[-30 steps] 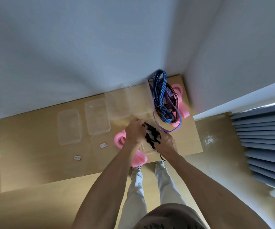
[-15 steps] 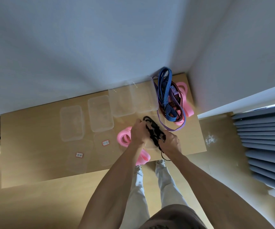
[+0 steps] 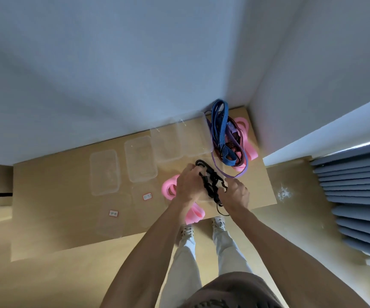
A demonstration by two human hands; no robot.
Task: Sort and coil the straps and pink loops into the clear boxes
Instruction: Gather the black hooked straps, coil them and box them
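2 hands grip 1 black strap; 4 clear boxes.

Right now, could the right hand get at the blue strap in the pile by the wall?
Probably not yet: the right hand and left hand both hold the black strap. The blue strap lies on top of the pile, uncovered, so the way looks free once it lets go.

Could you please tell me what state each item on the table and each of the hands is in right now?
Left hand: closed on the black strap.
Right hand: closed on the black strap.
Black strap: bunched between both hands, above the table.
Four clear plastic boxes: open, empty.
Blue, purple and dark red straps: tangled in a heap, unsorted.
Pink foam loops: loose on the wooden table, not boxed.
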